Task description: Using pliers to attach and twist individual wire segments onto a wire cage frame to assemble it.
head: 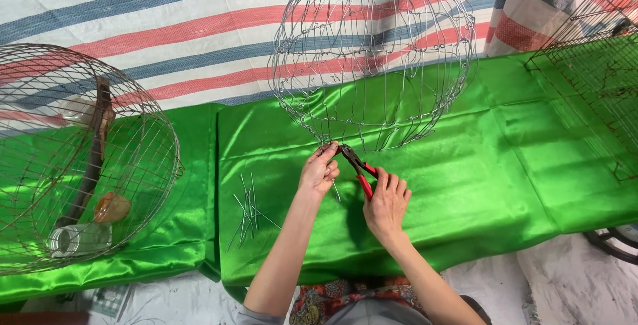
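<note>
Between both sets of fingers, at the wire cage (372, 59) lower rim: L hand (319, 172) pinches a rim wire, fingers narrow. R hand (387, 204) is closed round the red-handled pliers (359, 169). Step: tying a joint, judged. Next move needs a steady twist w/o slipping. Pliers' long axis is diagonal, nose pointing up-left toward L fingertips. Loose cut wires (249, 215) lie left of L hand on the green cloth (518, 165).

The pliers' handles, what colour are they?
Red, on the pliers in the right hand; head view.

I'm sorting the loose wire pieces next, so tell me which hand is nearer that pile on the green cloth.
Left. The left hand is just right of the loose wire pieces; the right hand, holding the red-handled pliers, is farther right.
</note>
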